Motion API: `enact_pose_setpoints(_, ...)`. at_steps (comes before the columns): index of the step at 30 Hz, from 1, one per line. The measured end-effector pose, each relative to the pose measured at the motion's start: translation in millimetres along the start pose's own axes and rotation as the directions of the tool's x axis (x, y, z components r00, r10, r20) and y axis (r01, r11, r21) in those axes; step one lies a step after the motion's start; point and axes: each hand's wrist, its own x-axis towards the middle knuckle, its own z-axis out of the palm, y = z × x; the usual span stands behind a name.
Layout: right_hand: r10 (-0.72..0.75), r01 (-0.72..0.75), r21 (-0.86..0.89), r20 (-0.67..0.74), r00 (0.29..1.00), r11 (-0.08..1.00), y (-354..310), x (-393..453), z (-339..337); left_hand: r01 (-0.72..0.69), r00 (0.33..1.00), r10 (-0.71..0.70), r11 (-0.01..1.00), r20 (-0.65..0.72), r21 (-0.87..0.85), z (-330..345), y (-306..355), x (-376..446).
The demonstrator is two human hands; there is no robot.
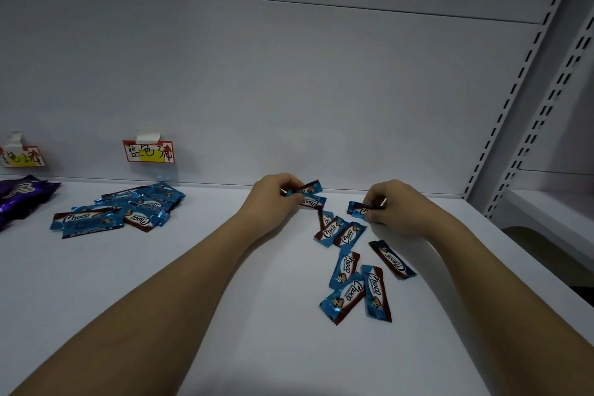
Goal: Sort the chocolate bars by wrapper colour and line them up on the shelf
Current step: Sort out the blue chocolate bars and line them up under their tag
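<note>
I judge I'm mid-gather: collecting the scattered blue bars on the right so they can join the blue group. My left hand (276,194) is curled closed, fingers pinching a blue bar (308,187) near the back of the shelf (225,267), with a second bar (313,202) just under its fingertips. My right hand (390,207) is likewise closed, gripping another blue bar (360,209) by its end. Between and below the hands lie loose blue bars (353,267), some overlapping, none lined up. Well to the left sits the blue pile (119,210) under a handwritten label (149,151); purple wrappers (22,196) lie at the far left edge. Next, I'd carry both bars across to that pile without dropping either, then straighten it into a row.
</note>
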Motion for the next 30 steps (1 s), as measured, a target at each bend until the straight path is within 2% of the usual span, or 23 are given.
enact_pose_setpoints(4,0.015,-0.015,0.023,0.003,1.0,1.0,-0.1,-1.2,1.3,-0.053,0.997,0.039,0.969,0.061,0.243,-0.5,-2.4,1.3)
enact_pose_setpoints(9,0.022,-0.021,-0.015,0.071,0.997,1.0,-1.0,0.8,4.9,-0.075,0.995,0.05,0.938,0.081,0.338,0.7,-4.7,0.2)
enact_pose_setpoints(14,0.035,-0.035,0.012,0.013,0.999,0.999,-0.5,0.2,0.1,-0.043,0.999,0.039,0.965,0.02,0.258,3.1,-0.5,-5.5)
enact_pose_setpoints(19,0.045,-0.02,0.22,-0.11,0.993,0.975,-16.2,-8.8,2.4,0.081,0.991,-0.073,0.994,-0.108,0.071,-2.2,6.3,-16.3)
enact_pose_setpoints(22,0.035,0.009,0.324,-0.128,0.991,0.946,-32.9,-18.4,4.3,0.124,0.983,-0.128,0.991,-0.132,-0.041,-16.1,10.8,-29.8)
enact_pose_setpoints(25,0.003,0.043,0.354,-0.129,0.992,0.934,-56.9,-25.3,5.2,0.141,0.977,-0.159,0.981,-0.139,-0.133,-41.1,6.8,-47.5)
enact_pose_setpoints(30,-0.136,0.17,0.38,-0.115,0.984,0.909,-122.7,-31.9,18.1,0.166,0.967,-0.179,0.982,-0.18,-0.088,-105.1,-15.0,-77.5)
